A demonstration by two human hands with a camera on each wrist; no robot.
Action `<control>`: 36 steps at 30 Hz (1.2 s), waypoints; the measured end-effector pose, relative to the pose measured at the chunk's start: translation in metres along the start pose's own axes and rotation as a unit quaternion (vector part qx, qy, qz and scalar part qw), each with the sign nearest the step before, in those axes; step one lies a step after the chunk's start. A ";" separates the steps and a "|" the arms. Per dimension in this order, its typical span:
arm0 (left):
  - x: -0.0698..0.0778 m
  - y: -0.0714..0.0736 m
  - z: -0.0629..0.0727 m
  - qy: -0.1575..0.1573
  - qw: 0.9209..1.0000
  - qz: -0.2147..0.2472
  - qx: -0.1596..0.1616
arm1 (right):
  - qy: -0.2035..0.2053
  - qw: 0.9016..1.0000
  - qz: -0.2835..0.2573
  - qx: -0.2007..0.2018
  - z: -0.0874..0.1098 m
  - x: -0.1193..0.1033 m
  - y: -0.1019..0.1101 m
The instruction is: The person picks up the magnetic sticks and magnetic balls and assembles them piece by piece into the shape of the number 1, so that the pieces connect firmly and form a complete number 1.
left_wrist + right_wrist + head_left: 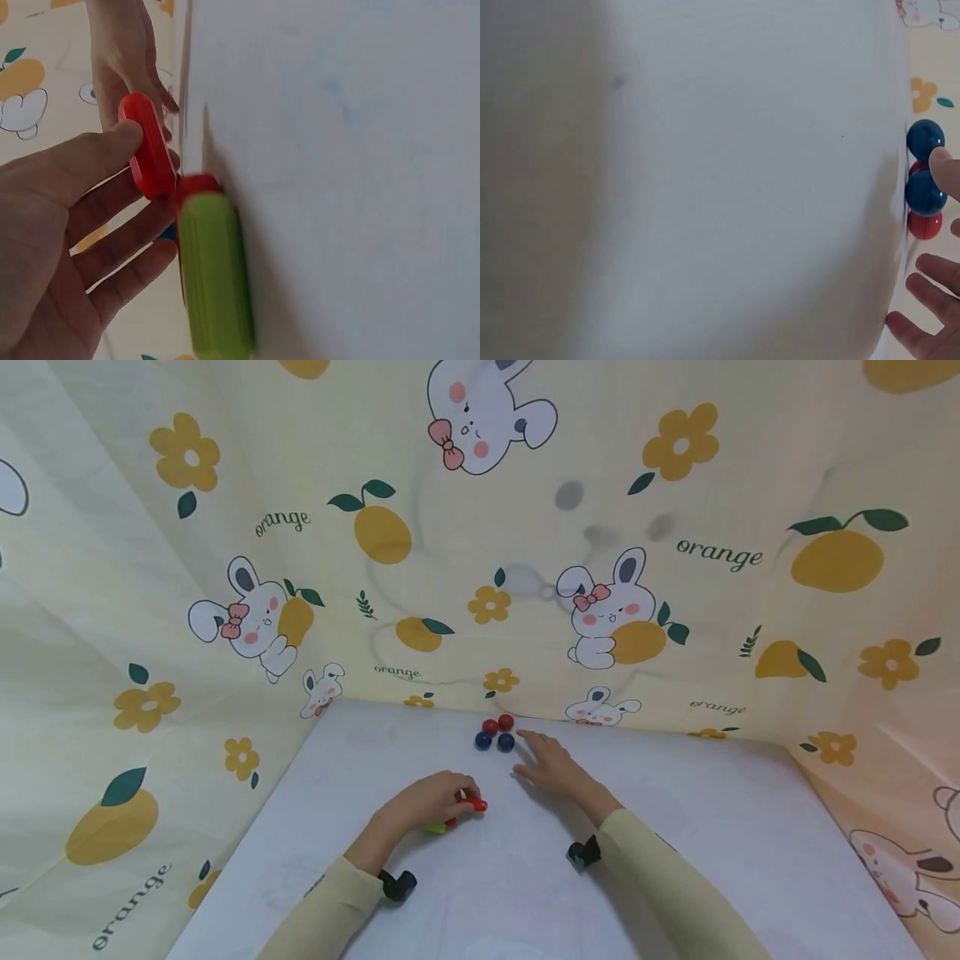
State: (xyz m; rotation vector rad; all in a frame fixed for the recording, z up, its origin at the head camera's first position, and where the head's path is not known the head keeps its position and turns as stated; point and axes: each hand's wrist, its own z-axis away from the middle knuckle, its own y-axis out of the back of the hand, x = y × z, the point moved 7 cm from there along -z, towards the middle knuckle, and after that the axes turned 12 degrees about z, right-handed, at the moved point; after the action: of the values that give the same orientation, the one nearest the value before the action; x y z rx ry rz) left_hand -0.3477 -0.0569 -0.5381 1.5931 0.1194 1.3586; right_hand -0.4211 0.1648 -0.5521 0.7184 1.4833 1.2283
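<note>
My left hand (431, 797) is low over the white table, pinching the red head of what looks like a toy hammer (474, 804). In the left wrist view the thumb lies on the red part, while the ribbed green handle (217, 277) with its red collar points toward the camera. My right hand (555, 764) reaches to the back of the table with its fingers spread. Just left of its fingertips sit two dark blue balls (506, 742) and two red balls (506, 722) in a cluster. The thumb overlaps a blue ball (925, 139) in the right wrist view.
The white tabletop (675, 852) ends at a cream cloth (525, 635) printed with rabbits, oranges and flowers, which rises behind and along both sides. A small black camera (397, 885) sits at the left wrist and another (583, 852) at the right.
</note>
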 end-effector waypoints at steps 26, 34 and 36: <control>0.029 -0.030 0.003 -0.069 0.985 0.158 -0.011 | 0.004 0.999 0.016 0.034 -0.024 -0.009 0.003; 0.034 -0.038 0.003 -0.074 0.976 0.206 -0.015 | -0.015 0.998 0.037 0.044 -0.030 -0.011 0.003; 0.036 -0.040 0.004 -0.074 0.973 0.218 -0.017 | -0.017 0.998 0.040 0.043 -0.031 -0.012 0.003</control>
State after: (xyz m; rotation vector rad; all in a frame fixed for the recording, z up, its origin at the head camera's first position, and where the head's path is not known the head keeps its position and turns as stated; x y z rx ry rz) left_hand -0.3119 -0.0165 -0.5413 1.7501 -0.3621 1.5514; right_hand -0.4470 0.1453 -0.5471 0.8600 1.4997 1.2122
